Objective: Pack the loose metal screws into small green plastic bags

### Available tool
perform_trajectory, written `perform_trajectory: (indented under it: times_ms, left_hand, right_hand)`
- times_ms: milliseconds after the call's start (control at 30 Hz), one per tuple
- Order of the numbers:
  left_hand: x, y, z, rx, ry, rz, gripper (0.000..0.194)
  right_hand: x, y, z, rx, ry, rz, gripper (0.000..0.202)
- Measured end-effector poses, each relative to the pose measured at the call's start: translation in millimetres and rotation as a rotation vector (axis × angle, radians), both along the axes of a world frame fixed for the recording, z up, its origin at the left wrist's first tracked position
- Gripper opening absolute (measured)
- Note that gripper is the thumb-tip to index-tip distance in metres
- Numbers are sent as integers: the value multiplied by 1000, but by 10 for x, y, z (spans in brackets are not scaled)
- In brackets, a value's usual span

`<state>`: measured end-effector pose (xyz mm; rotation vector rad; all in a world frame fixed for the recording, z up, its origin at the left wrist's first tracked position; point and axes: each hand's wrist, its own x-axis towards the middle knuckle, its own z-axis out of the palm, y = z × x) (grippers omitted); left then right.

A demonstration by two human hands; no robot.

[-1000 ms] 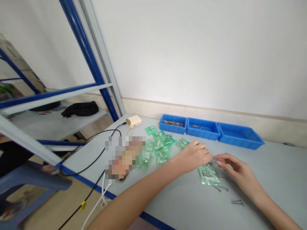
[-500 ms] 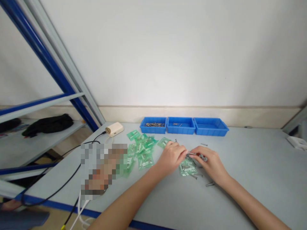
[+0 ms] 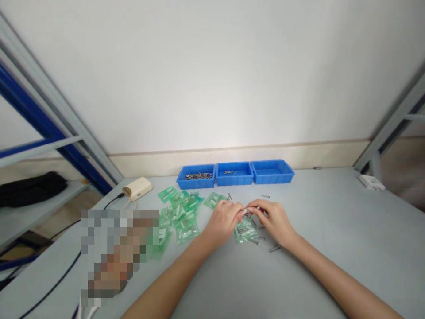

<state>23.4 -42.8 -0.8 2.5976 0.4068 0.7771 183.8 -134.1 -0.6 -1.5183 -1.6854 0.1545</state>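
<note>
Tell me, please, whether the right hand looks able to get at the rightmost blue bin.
Probably yes: the rightmost blue bin lies beyond the right hand, with only a flat-lying screw between, though its fingers seem busy beside the left hand.

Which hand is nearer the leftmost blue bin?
Left: the left hand is on the near side of the leftmost blue bin, slightly right; the right hand is farther right.

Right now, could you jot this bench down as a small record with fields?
Left hand: fingers curled, grip partly hidden
Right hand: fingertips close to the left's; exact grip unclear
Metal screws: loose around the right hand
Green bags: several clustered left of the hands
Blue bins: three in a row; left holds many metal pieces, middle few
</note>
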Motion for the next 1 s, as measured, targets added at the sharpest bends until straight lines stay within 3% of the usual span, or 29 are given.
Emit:
perform_trajectory:
  times_ms: [133, 300, 567, 667, 800, 900, 1000]
  left_hand:
    - [-41, 55, 32, -93, -53, -29, 43]
    - [-64, 112, 51, -214, -109, -19, 49]
    - [14, -3, 2, -357, -111, -97, 51]
    - [18, 5, -22, -320, -72, -73, 47]
    - [8, 72, -66, -124, -45, 0, 31]
    - [16, 111, -97, -37, -34, 16, 34]
    - [32, 109, -107, -67, -64, 63, 39]
  right_hand:
    - [-52, -1, -16, -33, -44, 27, 20]
    - [-90, -18, -38, 55, -224, -11, 18]
    - [-38, -1, 12, 173, -254, -59, 18]
    - [-3, -1, 10, 171, -290, -29, 15]
    - [38, -5, -12, 138, -329, -29, 15]
    - [36, -14, -24, 114, -340, -13, 15]
    - [13, -15, -41, 140, -379, -3, 15]
